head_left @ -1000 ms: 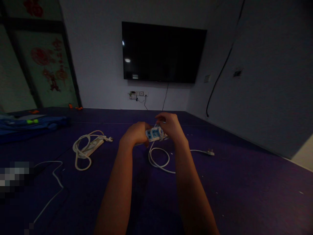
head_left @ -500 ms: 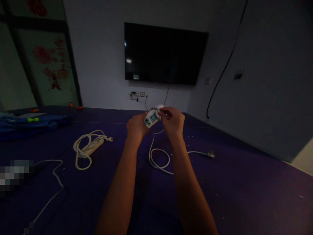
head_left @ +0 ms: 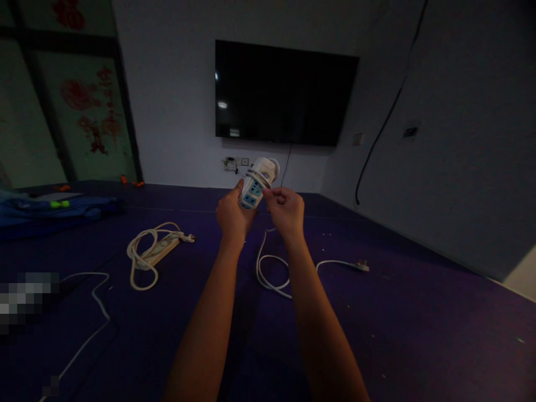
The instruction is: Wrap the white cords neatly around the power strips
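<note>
The power strip point(head_left: 253, 193) juts upward from the left hand point(head_left: 233, 213), gripped near its lower end

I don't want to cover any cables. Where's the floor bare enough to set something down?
Right of the plug, the floor is open toward the right wall, apart from small white specks. Another bare patch lies between the thin cord and the left forearm. It's crowded between the forearms, where a cord loops, and around the power strip lying left.
</note>
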`<state>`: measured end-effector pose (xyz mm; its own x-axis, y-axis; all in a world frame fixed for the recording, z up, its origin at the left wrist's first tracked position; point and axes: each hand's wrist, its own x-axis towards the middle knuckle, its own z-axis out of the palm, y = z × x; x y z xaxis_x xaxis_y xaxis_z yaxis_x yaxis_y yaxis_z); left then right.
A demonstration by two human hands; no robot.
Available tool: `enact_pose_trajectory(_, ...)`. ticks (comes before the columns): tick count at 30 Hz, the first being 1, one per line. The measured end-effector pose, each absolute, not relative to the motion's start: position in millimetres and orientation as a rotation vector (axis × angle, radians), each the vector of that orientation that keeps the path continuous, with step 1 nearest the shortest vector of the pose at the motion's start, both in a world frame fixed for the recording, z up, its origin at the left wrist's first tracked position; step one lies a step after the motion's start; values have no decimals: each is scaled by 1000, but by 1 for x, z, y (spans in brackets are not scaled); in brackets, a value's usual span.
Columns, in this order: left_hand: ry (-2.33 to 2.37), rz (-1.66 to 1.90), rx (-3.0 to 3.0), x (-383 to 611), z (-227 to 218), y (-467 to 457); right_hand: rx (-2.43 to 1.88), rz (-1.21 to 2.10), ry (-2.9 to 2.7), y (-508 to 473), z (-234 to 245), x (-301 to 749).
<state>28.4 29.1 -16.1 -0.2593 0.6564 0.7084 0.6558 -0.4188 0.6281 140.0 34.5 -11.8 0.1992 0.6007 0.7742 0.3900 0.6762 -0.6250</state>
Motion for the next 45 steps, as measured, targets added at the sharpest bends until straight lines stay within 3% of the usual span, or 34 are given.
enact_pose_trajectory(6, 1277, 1873, 1843, 30, -16, 36, -923, 33, -1372, 39, -10, 154)
enact_pose_trajectory(14, 937, 1758, 1701, 44, -12, 29, -931, 346, -1328, 47, -12, 176)
enact_pose_trajectory(24, 598, 1551, 1812, 35, -11, 30, -600, 643, -1556, 34, -9, 192)
enact_pose_trajectory(45, 328, 1090, 1502, 34, -34, 45, -494, 848, -1492, 54, -24, 184)
